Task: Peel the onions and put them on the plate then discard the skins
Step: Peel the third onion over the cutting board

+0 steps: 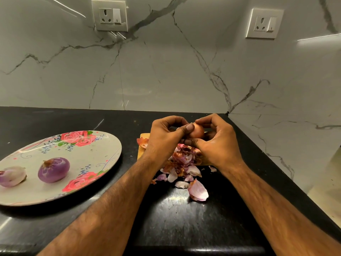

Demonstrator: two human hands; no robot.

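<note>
The left hand (164, 138) and right hand (218, 143) hide most of the onion (199, 131) and board (140, 154); plate (103, 150) cropped left.

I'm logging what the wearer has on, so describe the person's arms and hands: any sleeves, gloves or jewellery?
The left forearm and right forearm are bare, no sleeves in view. The left hand and right hand wear no gloves; no rings, watch or bracelets show.

Left hand (164, 139) and right hand (219, 145) are bare, nails short, on bare, hairy forearms (114, 200).

head view, forward-down, close over counter (55, 121).
</note>
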